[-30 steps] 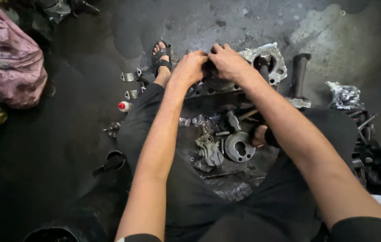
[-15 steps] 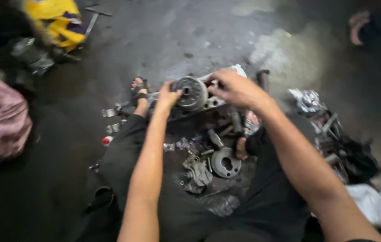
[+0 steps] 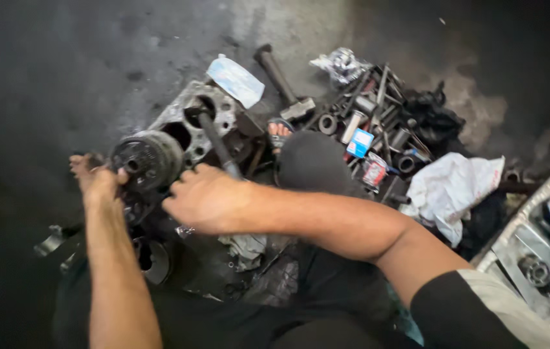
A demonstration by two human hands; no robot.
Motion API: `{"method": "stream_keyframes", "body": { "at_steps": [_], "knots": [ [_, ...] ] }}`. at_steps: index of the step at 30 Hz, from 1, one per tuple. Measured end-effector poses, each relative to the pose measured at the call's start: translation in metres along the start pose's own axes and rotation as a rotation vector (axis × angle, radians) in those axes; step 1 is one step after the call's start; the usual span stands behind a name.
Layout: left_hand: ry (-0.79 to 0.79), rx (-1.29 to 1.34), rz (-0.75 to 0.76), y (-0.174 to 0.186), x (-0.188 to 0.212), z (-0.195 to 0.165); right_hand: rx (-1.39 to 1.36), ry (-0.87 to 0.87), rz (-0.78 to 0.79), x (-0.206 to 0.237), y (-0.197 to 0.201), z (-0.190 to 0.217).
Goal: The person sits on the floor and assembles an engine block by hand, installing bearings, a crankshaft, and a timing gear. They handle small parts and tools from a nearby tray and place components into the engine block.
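Two hands of mine meet over the greasy parts on the dark floor [image 3: 62, 58]. My left hand [image 3: 104, 184] presses its fingers against the round black metal disc [image 3: 147, 160], which stands on edge at ten o'clock of the scene, just beside the grey engine casing [image 3: 188, 113]. My right hand [image 3: 207, 197] is closed round the lower end of a dark rod [image 3: 215, 139] that rises toward twelve o'clock into the casing's round opening. At two o'clock lies a heap of sockets and tools [image 3: 378, 123], with a hammer [image 3: 281, 81] beside it. A crumpled white rag [image 3: 453, 187] lies at three o'clock, near a metal tray [image 3: 533, 213].
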State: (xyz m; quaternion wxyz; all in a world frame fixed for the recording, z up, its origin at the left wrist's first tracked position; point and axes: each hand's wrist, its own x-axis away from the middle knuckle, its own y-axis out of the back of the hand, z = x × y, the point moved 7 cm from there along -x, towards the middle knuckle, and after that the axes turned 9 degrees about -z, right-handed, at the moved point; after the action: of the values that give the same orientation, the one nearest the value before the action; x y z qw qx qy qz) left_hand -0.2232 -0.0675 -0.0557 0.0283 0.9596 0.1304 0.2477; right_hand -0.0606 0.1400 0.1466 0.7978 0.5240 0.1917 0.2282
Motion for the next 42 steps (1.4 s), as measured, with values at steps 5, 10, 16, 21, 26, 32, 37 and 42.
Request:
{"method": "stream_keyframes", "body": {
  "at_steps": [5, 10, 16, 21, 26, 32, 37, 42],
  "knots": [
    [-0.044, -0.111, -0.026, 0.001, 0.0, -0.002, -0.028, -0.072, -0.02, -0.008, -0.001, -0.01],
    [-0.18, -0.004, -0.006, -0.005, 0.008, -0.002, 0.054, -0.192, -0.022, -0.012, 0.007, -0.037],
    [-0.144, 0.0, 0.074, -0.026, 0.034, -0.003, -0.163, -0.029, -0.512, 0.008, 0.11, -0.057],
    [-0.184, -0.196, 0.009, 0.008, 0.075, -0.055, -0.852, -0.67, -0.861, 0.171, 0.076, -0.192],
    [-0.508, -0.155, 0.142, 0.074, 0.129, -0.103, -0.192, -1.192, -0.721, 0.375, -0.052, -0.299],
    [-0.435, -0.036, 0.044, 0.104, 0.129, -0.096, -0.015, -1.386, -0.641, 0.461, -0.16, -0.274],
    [-0.519, -0.103, 0.01, 0.095, 0.141, -0.103, -0.153, -1.451, -0.724, 0.467, -0.161, -0.262],
    [-0.569, -0.127, 0.098, 0.086, 0.144, -0.109, -0.295, -1.502, -0.841, 0.476, -0.148, -0.254]
  ]
}}
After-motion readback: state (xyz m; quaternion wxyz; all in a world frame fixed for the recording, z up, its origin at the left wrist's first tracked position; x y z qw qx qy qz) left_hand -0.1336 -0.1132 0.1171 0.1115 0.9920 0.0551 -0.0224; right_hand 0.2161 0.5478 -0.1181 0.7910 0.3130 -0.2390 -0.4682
